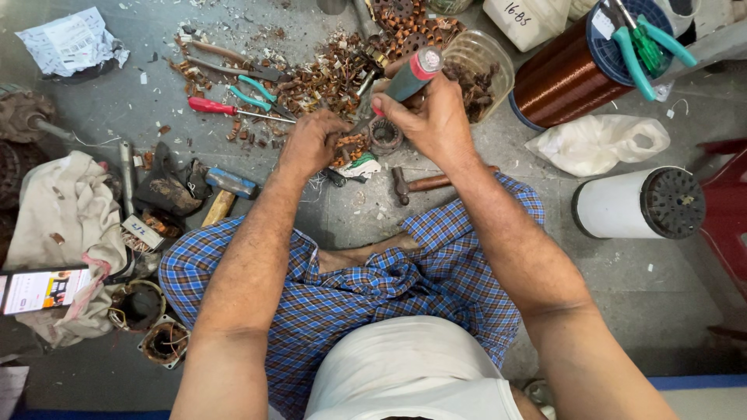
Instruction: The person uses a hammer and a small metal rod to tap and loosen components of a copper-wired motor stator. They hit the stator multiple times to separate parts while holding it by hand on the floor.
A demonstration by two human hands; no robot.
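Two bare hands worked over a grey floor: the right hand (432, 117) gripped a grey-and-red screwdriver (405, 78), the left hand (311, 140) pinched a small round coil (385, 136) amid copper scraps (327, 78).

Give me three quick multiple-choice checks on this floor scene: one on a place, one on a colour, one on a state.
1. Where does the big copper wire spool stand?
A. upper right
B. lower left
C. between the knees

2. What colour is the handle of the screwdriver lying on the floor?
A. yellow
B. red
C. black

3. What is the right hand doing?
A. resting open on the floor
B. gripping a grey, red-capped tool handle
C. holding the hammer

Answers:
1. A, it stands beyond the right arm, beside the clear jar.
2. B, the handle is plainly red.
3. B, its fingers close round the handle, while the left hand steadies the small ring-shaped part.
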